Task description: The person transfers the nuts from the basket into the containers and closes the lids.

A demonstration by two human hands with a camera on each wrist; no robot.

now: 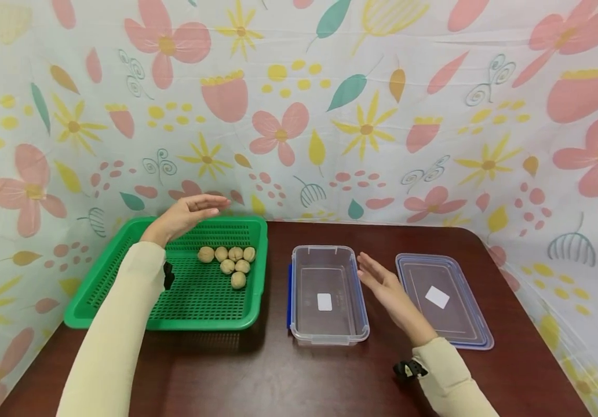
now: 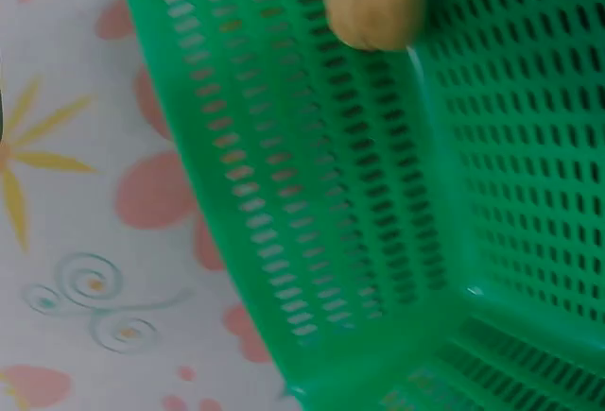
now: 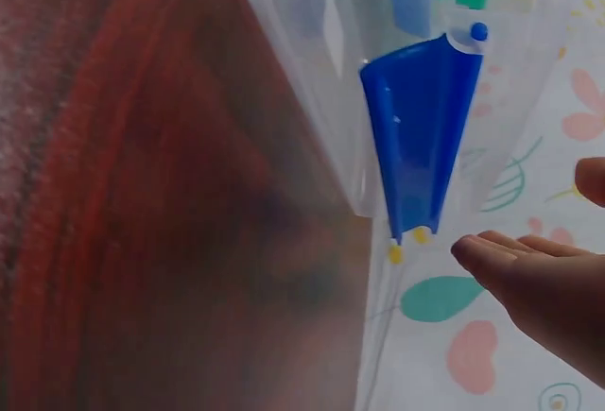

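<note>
My left hand (image 1: 186, 213) is over the back of a green plastic basket (image 1: 261, 272), its fingers stretched to the right and holding nothing. Several walnuts (image 1: 235, 266) lie inside the basket, toward its right side, below and right of that hand. One walnut (image 2: 376, 2) shows at the top of the left wrist view. A clear, lidless plastic container (image 1: 325, 321) stands right of the basket. My right hand (image 1: 390, 289) is at the container's right side, fingers extended and nothing held. In the right wrist view its fingers (image 3: 510, 265) are near the container's blue latch (image 3: 421, 137).
A clear lid (image 1: 460, 324) with a white label (image 1: 437, 297) lies on the dark wooden table (image 1: 257, 376), right of the right hand. Behind the table hangs a flower-printed cloth (image 1: 299, 168). Another white label (image 1: 324, 302) shows in the container.
</note>
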